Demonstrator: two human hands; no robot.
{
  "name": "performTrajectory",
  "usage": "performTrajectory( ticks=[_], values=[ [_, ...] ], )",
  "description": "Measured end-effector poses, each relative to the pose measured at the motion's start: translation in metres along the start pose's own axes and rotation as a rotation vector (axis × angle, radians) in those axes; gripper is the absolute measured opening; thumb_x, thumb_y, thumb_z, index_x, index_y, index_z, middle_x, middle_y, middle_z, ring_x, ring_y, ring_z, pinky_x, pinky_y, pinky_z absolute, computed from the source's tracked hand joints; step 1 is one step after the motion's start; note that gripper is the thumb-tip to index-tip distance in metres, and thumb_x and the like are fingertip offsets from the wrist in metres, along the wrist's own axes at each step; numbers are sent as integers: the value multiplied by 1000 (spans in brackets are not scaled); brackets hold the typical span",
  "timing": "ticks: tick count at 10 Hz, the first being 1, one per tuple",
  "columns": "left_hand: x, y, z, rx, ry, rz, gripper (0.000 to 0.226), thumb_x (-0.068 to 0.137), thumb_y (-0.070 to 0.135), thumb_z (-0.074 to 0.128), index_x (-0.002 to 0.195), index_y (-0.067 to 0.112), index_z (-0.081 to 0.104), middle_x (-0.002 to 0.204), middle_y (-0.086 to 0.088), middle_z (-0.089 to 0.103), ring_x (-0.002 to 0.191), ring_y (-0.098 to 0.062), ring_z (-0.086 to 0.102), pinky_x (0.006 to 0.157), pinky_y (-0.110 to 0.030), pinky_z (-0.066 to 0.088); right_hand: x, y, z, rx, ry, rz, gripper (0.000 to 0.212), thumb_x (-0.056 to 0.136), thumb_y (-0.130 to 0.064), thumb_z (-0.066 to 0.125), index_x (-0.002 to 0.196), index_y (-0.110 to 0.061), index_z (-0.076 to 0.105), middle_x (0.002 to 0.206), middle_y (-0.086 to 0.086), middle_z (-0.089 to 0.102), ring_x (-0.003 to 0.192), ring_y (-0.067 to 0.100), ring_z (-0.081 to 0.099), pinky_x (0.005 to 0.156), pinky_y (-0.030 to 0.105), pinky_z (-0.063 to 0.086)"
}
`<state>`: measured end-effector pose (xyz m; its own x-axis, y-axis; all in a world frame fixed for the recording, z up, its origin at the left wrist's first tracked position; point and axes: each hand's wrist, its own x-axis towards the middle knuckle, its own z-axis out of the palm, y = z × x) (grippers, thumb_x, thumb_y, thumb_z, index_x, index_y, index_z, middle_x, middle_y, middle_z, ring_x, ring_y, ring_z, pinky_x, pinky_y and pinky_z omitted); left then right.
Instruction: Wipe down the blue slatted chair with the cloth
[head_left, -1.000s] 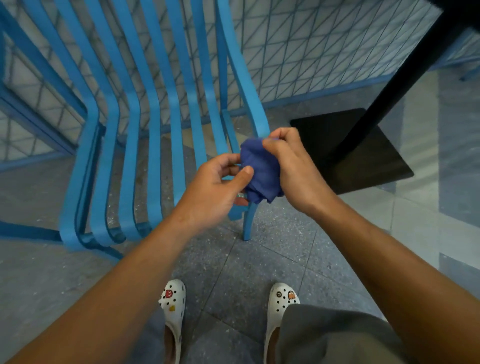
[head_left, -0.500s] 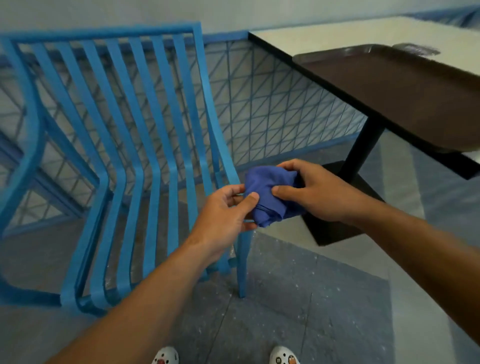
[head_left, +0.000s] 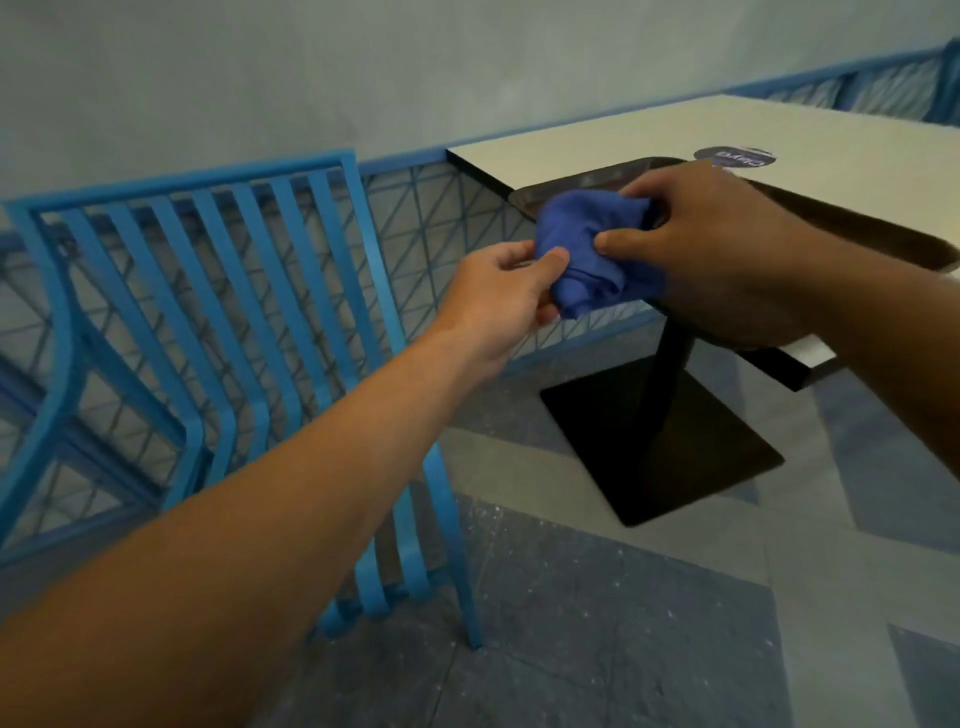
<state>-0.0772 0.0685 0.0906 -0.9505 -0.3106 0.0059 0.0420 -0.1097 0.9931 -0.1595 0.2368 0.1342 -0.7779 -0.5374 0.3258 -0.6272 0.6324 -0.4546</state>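
Head view: cloth (head_left: 587, 249) higher, tableward.

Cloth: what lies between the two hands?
In the head view, only the bunched cloth; left hand pinches its left edge, right hand grips its right side.

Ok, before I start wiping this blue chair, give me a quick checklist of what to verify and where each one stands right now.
1. Cloth in hand: ok, the left hand pinches one edge and the right hand grips the other side.
2. Cloth opened out for wiping: not ok, it is bunched into a wad.
3. Cloth on the blue slatted chair: not ok, it is held in the air near the table, off the slats.
4. Chair slats free of objects: ok, nothing visible on them.
5. Cloth damp or clean: cannot tell.
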Motion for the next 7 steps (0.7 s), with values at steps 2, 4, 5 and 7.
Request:
performTrajectory(
  ticks=[2,4,5,7],
  values=[
    [27,-5,35,82,-39,-49,21,96,0,63,83,17,64,90,-9,70,80,-18,63,67,-25,51,17,45,-8,-107,-21,112,29,94,-39,70,113,-18,70,90,3,67,74,9,55,68,30,39],
    [37,-16,45,379,-69,38,36,96,11,67,132,9,63,110,-1,72,90,-9,66,74,-20,52,19,68,-5,-181,-69,163,34,95,-41,68,112,-13,74,81,-3,66,74,10,59,63,28,41],
    [38,-14,52,481,-94,37,42,98,15,64,139,9,58,122,-5,70,95,-12,64,75,-21,49,17,71,-4,-176,-79,184,41,93,-38,71,126,-12,69,107,8,71,89,17,60,81,32,43],
    [33,-8,51,534,-112,39,53,99,27,64,146,8,48,121,-6,65,107,-23,66,93,-36,56,11,72,-9,-49,-9,200,44,92,-21,74,134,-23,62,125,6,66,103,15,58,91,32,44]
  ],
)
